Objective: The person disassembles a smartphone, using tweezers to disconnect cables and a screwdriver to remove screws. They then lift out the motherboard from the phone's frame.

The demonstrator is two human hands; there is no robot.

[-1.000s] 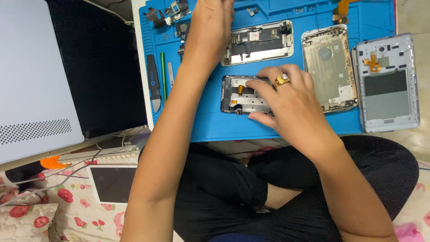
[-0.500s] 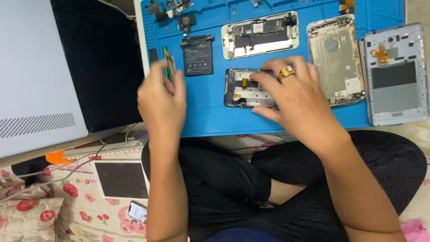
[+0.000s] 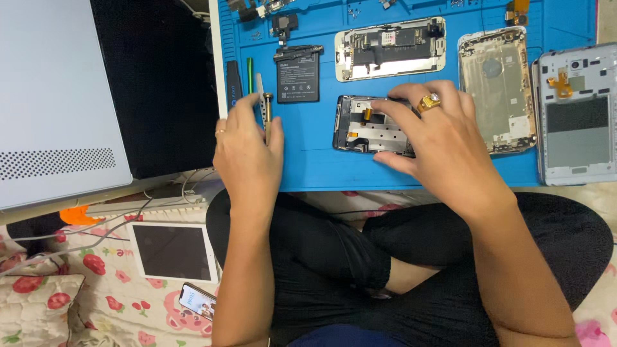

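My left hand (image 3: 247, 151) rests at the left edge of the blue work mat (image 3: 308, 167), its fingers closed around a small metal screwdriver (image 3: 267, 109). My right hand (image 3: 437, 138), with a gold ring on one finger, presses down on an opened phone frame (image 3: 360, 125) in the middle of the mat and covers its right part. A black phone battery (image 3: 298, 74) lies just above and left of that frame.
An opened phone body (image 3: 391, 48), a gold phone housing (image 3: 496, 87) and a silver back cover (image 3: 575, 122) lie on the mat. Tools (image 3: 241, 74) sit at the mat's left. A white box (image 3: 54, 96), a tablet (image 3: 172, 252) and a small phone (image 3: 196, 300) lie left of my crossed legs.
My left hand came down from the top of the mat to its left edge and took hold of the screwdriver. The battery now lies uncovered. My right hand stayed on the phone frame.
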